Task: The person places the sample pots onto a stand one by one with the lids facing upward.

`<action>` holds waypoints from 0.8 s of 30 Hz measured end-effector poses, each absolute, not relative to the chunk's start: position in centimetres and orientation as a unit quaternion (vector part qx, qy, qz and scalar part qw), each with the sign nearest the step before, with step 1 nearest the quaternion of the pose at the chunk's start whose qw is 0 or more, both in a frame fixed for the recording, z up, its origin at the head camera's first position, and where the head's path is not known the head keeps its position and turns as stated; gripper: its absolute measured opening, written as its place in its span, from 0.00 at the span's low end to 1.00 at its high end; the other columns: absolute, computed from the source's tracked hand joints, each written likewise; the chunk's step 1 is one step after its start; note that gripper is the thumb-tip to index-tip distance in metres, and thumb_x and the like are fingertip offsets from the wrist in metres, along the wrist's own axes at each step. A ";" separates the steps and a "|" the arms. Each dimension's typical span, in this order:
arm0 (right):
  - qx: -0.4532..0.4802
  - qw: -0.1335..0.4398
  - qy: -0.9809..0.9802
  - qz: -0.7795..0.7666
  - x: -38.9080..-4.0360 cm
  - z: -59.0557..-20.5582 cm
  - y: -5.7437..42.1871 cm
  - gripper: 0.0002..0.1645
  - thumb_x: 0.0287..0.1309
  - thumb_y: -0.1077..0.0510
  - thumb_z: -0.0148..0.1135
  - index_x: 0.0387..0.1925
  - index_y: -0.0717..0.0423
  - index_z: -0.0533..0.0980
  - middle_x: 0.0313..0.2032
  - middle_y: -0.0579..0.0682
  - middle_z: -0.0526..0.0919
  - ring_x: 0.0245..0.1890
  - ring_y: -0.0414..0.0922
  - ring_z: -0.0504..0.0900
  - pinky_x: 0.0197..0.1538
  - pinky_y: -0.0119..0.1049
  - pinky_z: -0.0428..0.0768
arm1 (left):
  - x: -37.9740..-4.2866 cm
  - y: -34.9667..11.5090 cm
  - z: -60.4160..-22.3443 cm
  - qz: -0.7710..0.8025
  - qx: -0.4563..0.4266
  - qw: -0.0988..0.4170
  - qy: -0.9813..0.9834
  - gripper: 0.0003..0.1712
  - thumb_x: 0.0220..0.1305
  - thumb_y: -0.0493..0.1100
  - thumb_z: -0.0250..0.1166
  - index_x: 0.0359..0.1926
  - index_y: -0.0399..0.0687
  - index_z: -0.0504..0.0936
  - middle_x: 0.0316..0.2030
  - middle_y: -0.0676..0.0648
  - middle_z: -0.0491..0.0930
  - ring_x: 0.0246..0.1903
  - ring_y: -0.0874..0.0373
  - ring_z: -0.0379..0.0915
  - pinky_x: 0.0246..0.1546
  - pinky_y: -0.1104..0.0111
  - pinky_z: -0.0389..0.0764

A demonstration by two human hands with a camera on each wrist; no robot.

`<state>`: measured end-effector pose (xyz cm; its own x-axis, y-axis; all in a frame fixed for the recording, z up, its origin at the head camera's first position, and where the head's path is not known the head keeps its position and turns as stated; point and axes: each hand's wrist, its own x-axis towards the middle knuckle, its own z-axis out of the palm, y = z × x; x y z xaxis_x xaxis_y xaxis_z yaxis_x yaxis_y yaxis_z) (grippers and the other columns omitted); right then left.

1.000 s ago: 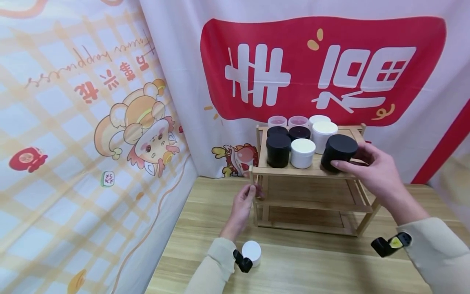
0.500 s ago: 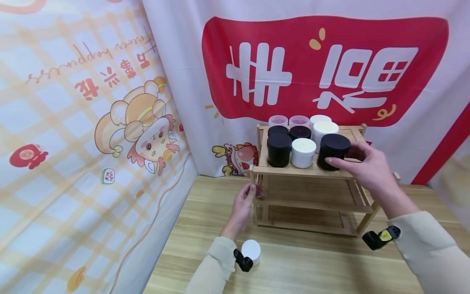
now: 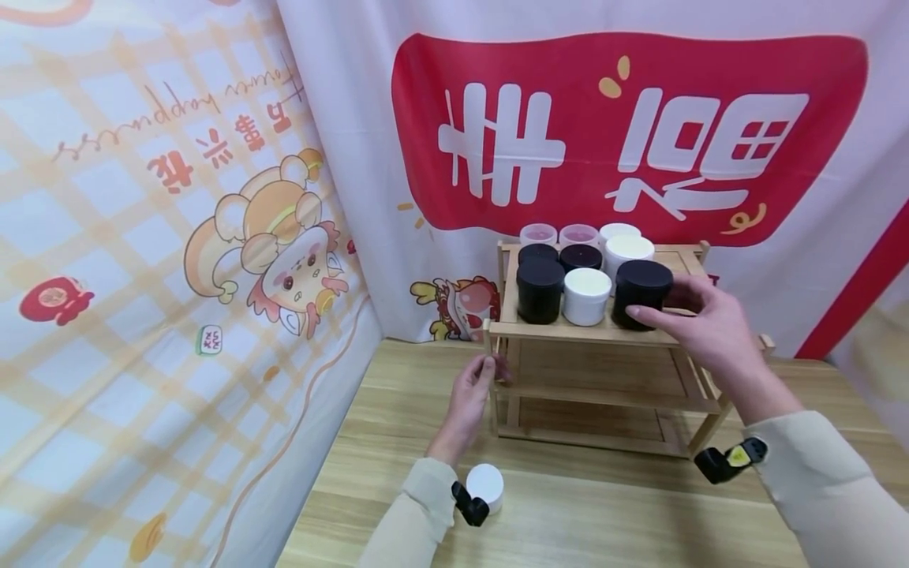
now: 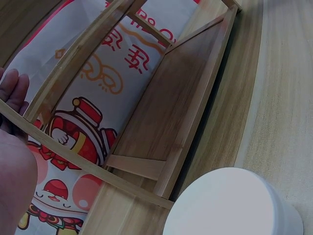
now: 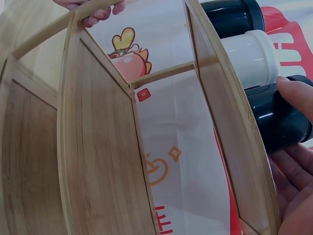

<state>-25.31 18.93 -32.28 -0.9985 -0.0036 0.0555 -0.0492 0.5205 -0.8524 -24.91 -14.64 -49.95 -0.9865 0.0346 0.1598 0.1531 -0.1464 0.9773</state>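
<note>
My right hand (image 3: 717, 323) grips a black lidded jar (image 3: 641, 292) at the front of the top tier of a wooden rack (image 3: 568, 331). Thumb and fingers are on either side of the jar (image 5: 276, 115) in the right wrist view. That jar stands upright directly right of a white jar (image 3: 586, 300), with another black jar (image 3: 540, 293) to the left of it. Low at the rack's front left post, my left hand (image 3: 467, 398) holds the post between thumb and fingers. Some of its fingers (image 4: 14, 90) show behind the wood in the left wrist view.
Behind the front row stand more jars: black ones (image 3: 581, 254), white ones (image 3: 628, 251) and clear pinkish ones (image 3: 537, 233). A lone white jar (image 3: 486, 483) is on the wood-grain table (image 3: 596, 521) near my left wrist. Printed cloths (image 3: 355, 158) hang behind and at left.
My right hand has carried the black jar left and slightly down along the top tier until it stands beside the white jar. The left hand has stayed on the post.
</note>
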 end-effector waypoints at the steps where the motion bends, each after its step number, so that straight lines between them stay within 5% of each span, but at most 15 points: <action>1: 0.017 0.025 -0.871 0.490 -25.3 -32.3 18.9 0.57 0.62 0.30 0.73 0.82 0.48 0.61 0.73 0.62 0.71 0.70 0.62 0.70 0.49 0.25 0.78 | -24.9 -14.6 -50.0 -0.755 -0.072 0.040 -0.651 0.35 0.79 0.66 0.57 0.65 0.41 0.79 0.48 0.49 0.87 0.57 0.57 0.80 0.81 0.47 0.61; 24: 0.033 0.040 -0.882 0.468 -25.2 -32.9 18.5 0.52 0.65 0.34 0.73 0.81 0.49 0.63 0.73 0.65 0.73 0.69 0.66 0.74 0.51 0.30 0.80 | -25.1 -14.7 -50.2 -0.761 -0.064 0.034 -0.645 0.32 0.77 0.68 0.59 0.63 0.49 0.81 0.45 0.53 0.87 0.58 0.56 0.80 0.81 0.48 0.61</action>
